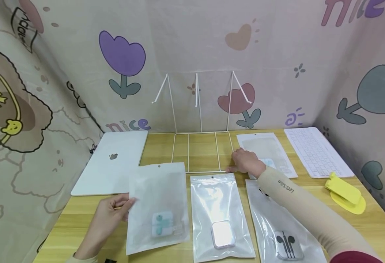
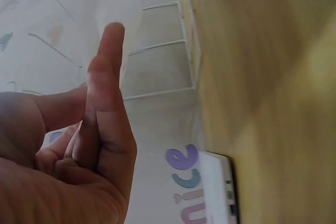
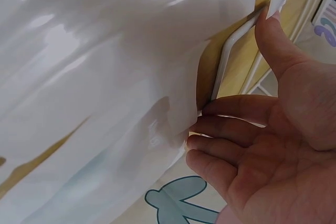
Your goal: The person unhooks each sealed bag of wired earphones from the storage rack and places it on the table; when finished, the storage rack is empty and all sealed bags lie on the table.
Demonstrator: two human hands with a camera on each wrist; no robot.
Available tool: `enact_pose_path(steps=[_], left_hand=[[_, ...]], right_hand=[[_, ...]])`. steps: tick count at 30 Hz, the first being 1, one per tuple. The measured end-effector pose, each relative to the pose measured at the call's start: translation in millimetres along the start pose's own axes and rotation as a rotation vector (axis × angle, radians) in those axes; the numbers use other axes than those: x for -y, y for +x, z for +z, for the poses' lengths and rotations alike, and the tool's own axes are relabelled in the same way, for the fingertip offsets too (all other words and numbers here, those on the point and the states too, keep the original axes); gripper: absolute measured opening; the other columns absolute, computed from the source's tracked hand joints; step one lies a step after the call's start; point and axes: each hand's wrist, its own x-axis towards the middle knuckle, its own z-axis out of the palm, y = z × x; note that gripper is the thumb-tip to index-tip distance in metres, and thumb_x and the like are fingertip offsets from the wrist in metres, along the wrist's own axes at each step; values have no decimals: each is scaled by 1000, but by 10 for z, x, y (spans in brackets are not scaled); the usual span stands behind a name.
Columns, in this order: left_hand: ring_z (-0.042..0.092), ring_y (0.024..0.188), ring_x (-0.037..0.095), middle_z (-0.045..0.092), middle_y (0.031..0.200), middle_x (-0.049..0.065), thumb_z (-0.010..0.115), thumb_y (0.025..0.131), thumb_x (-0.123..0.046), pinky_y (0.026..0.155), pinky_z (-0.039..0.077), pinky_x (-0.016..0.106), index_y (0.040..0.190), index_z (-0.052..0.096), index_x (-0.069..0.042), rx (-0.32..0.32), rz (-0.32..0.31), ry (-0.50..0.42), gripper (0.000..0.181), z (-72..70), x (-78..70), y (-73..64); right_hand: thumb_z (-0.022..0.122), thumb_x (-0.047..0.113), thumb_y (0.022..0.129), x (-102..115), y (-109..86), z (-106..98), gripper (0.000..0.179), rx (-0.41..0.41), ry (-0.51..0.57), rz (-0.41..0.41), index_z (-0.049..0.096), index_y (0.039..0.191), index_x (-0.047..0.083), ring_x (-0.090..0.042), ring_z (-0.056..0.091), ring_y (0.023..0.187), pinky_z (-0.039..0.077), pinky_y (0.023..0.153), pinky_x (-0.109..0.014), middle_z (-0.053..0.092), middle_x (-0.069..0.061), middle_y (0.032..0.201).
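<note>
My left hand [image 1: 108, 215] pinches the left edge of a frosted zip bag [image 1: 156, 186] between thumb and fingers. Inside that bag, mint-green earphones [image 1: 161, 223] show in a small case. My right hand [image 1: 245, 161] is at the right front corner of a white wire rack [image 1: 203, 171], beside the left edge of a far frosted bag [image 1: 261, 144]. In the right wrist view its thumb [image 3: 281, 45] is spread away from the fingers, near the rack's wire [image 3: 226, 59]. Whether it touches the wire is unclear.
A clear-fronted bag [image 1: 212, 197] with a square case lies in the middle. Right of it is a bag of black earphones [image 1: 271, 215], partly under my right forearm. A white laptop [image 1: 113, 168], a white keyboard [image 1: 317, 151] and a yellow stand [image 1: 345, 191] flank them.
</note>
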Motion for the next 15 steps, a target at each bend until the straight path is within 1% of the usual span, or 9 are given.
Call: enact_pose_path(steps=[2,6,13,15], left_hand=[[58,55,19,72,82,8,68,95,-13,54,54,30,108,71,4,21,-10,-4,21,12,50,17],[62,56,21,73,87,10,66,95,-8,53,56,32,108,69,6,54,-26,-6,19,37,120,46],[60,55,21,70,85,8,65,95,-7,51,56,33,107,68,6,102,-61,25,18,65,207,92],[60,55,21,68,81,8,66,95,-6,50,56,33,105,68,6,121,-55,35,16,74,235,104]], right_hand=[[74,54,82,-2,-1,-1,55,-1,4,-1,61,97,3,-26,51,84,51,72,-44,54,-10,93],[74,55,82,-5,0,10,56,0,8,0,61,97,3,-26,51,85,51,73,-45,54,-10,94],[74,54,82,-19,6,16,55,-11,9,-3,61,97,3,-26,50,84,51,73,-44,54,-10,93],[74,54,82,-23,8,14,55,-12,9,-5,61,97,3,-26,50,83,51,72,-43,53,-10,93]])
